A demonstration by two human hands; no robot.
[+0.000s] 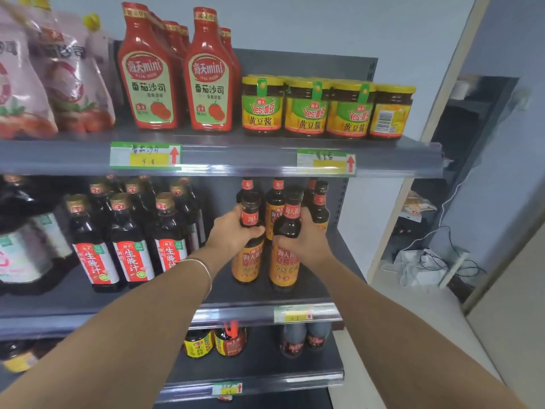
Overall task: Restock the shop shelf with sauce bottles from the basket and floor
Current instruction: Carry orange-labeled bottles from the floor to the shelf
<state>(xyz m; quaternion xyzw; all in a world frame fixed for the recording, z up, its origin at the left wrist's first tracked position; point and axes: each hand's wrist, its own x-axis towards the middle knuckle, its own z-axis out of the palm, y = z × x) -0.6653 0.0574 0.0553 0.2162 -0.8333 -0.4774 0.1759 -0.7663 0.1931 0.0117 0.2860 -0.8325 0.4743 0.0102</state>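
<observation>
Shelf stock, counted by kind

Two red ketchup bottles point(150, 75) front their rows, with more behind; four yellow-lidded soybean paste jars point(327, 109) in front; three red-labelled dark bottles point(131, 246) in the front row, others behind; two orange-labelled sauce bottles point(284, 255) gripped at the shelf front, roughly four more behind; two price tags point(145, 154) on the upper rail.

Glossy dark bottles point(284, 249), matt grey shelf point(259, 296)

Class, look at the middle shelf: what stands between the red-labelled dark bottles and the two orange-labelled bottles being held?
Nothing: the head view shows bare grey shelf there, crossed only by the left hand.
</observation>
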